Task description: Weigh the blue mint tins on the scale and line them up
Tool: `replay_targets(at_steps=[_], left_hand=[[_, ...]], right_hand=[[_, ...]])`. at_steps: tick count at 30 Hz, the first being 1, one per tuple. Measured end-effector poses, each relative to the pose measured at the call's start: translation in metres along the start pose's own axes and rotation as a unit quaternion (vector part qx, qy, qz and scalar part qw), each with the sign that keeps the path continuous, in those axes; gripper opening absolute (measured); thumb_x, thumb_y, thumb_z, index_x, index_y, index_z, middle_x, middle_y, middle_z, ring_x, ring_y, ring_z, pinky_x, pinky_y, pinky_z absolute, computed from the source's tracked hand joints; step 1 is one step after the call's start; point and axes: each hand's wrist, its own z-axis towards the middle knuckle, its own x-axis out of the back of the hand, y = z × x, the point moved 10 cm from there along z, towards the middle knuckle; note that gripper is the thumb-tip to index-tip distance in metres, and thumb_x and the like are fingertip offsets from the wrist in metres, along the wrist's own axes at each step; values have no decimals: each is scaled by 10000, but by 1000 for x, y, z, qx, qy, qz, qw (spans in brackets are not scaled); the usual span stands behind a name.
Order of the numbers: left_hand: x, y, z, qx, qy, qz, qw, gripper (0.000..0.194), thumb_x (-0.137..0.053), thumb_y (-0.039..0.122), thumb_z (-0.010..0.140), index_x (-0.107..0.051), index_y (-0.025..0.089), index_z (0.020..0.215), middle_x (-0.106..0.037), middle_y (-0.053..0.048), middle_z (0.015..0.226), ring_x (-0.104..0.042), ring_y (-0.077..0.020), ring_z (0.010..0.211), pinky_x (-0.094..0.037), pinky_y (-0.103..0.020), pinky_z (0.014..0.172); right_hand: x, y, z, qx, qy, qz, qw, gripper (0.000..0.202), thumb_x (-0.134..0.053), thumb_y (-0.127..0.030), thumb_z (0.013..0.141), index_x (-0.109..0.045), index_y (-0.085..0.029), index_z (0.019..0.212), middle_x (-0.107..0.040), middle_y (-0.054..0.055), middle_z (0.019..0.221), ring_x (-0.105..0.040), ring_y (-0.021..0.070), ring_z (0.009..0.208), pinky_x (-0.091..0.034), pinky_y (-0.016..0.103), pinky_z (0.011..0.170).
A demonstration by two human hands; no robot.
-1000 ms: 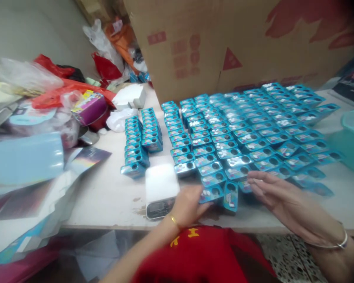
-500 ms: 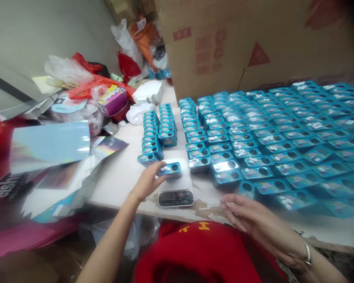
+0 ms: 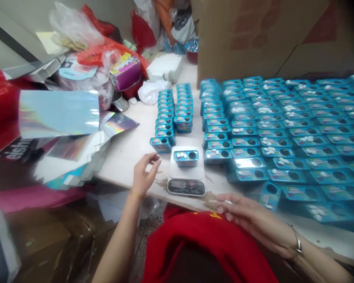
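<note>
A small blue box [image 3: 185, 158] with several white tablets on its top and a dark round hole rests on the pan of a white digital scale [image 3: 187, 186]. Just left of the scale, my left hand [image 3: 144, 175] hovers with thumb and forefinger apart, nothing between them. My right hand [image 3: 242, 210] is half curled at the table's front edge, right of the scale, with small white tablets [image 3: 227, 201] at its fingers; how many, I cannot tell. Two rows of similar blue boxes [image 3: 163, 143] stand behind the scale.
Many more blue boxes [image 3: 247, 152] fill the table's right side, several with white tablets on top. A large carton [image 3: 224, 51] stands behind them. Shiny sheets [image 3: 59, 114], plastic bags [image 3: 76, 27] and a purple box [image 3: 126, 74] crowd the left.
My left hand has let go of the blue box on the scale and drawn back to the left. The view has shifted, and my right hand stays near the table's edge.
</note>
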Motion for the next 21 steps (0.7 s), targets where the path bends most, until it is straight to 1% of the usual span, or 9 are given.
replay_targets(at_steps=[2,5,7,10,12,14,18,19,21], left_hand=[[3,-13,-11,29,5,1,1000,241,-566,265,879,-589,164,1096,-649,-49,914,-617,-147,833,-503,-285,784],[3,-25,-21,49,5,-6,999,230,-567,262,879,-597,163,1084,-647,-49,916,-613,-147,836,-499,-285,792],[3,-28,-23,51,4,-7,999,219,-568,265,878,-607,163,1068,-644,-48,913,-608,-147,833,-496,-284,793],[2,-24,-22,45,5,-4,999,199,-565,269,881,-620,162,1039,-643,-47,898,-602,-147,824,-491,-285,788],[1,-17,-19,33,6,-10,999,190,-553,268,888,-621,161,1029,-642,-49,890,-601,-146,810,-491,-285,778],[0,-7,-15,15,3,-22,1000,182,-539,257,895,-617,159,1027,-641,-51,881,-599,-143,798,-493,-281,761],[-5,17,-7,-34,-6,-26,999,180,-524,210,898,-593,164,1058,-638,-55,876,-595,-144,798,-489,-276,736],[-7,22,-6,-45,-8,-24,999,187,-522,204,898,-585,168,1071,-640,-59,886,-595,-149,809,-489,-277,730],[-12,31,-3,-66,-14,-17,998,199,-523,203,896,-576,175,1086,-643,-72,930,-597,-165,854,-494,-289,739]], right_hand=[[-3,-6,1,-6,-1,-43,999,285,-725,-306,755,-655,-166,994,-672,56,875,-604,105,777,-486,192,770],[-12,-34,4,33,5,-154,987,324,-715,-381,749,-640,-145,957,-684,65,772,-602,110,671,-493,215,683],[-20,-60,6,72,19,-246,966,349,-694,-427,749,-621,-140,933,-674,58,692,-586,116,598,-482,227,601],[-41,-102,10,146,41,-369,917,309,-648,-423,771,-598,-149,905,-630,19,599,-538,109,516,-444,231,520],[-59,-126,16,201,50,-442,873,237,-607,-371,799,-593,-157,898,-598,-7,568,-522,108,493,-421,232,497],[-77,-143,23,247,60,-531,809,151,-566,-293,825,-603,-166,899,-583,-19,563,-530,117,507,-412,238,512],[-112,-165,39,324,95,-698,632,77,-592,-126,788,-647,-171,818,-641,27,729,-580,154,689,-431,263,665],[-118,-167,43,330,99,-721,601,89,-602,-105,778,-655,-167,812,-649,44,780,-587,167,744,-431,268,704],[-125,-166,53,323,97,-752,566,99,-603,-96,783,-667,-156,831,-644,66,829,-588,183,799,-430,272,743]])
